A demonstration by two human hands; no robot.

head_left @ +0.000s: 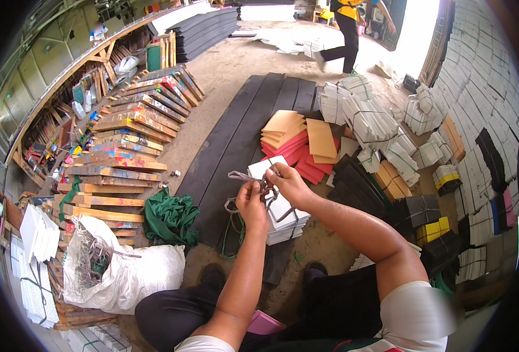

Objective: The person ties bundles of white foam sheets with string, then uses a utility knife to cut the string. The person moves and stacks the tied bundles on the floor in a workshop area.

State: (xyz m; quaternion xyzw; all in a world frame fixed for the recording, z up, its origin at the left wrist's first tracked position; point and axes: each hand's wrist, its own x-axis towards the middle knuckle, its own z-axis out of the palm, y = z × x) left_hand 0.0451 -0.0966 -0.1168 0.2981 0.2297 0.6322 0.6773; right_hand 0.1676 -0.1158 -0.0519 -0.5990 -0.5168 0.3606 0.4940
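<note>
Both of my hands meet in front of me, over a stack of white foam sheets point(284, 226). My left hand point(251, 202) pinches a tangled dark cord point(269, 192), whose loops stick out to the left and hang below. The fingers of my right hand point(288, 183) are closed on the same cord, close to the left fingertips. A loose end of it trails over the white stack. Just beyond lie red sheets point(316, 170) and tan sheets point(322, 141) in small piles. Under the stacks run long black foam strips point(230, 146) on the floor.
At left, wooden frames point(124, 158) lean in a long row, with a green cloth point(170, 216) and a white sack point(148, 276) nearer me. Tied white bundles point(371, 120) crowd the right, before a high white stack point(482, 76). A person point(348, 29) walks at the back.
</note>
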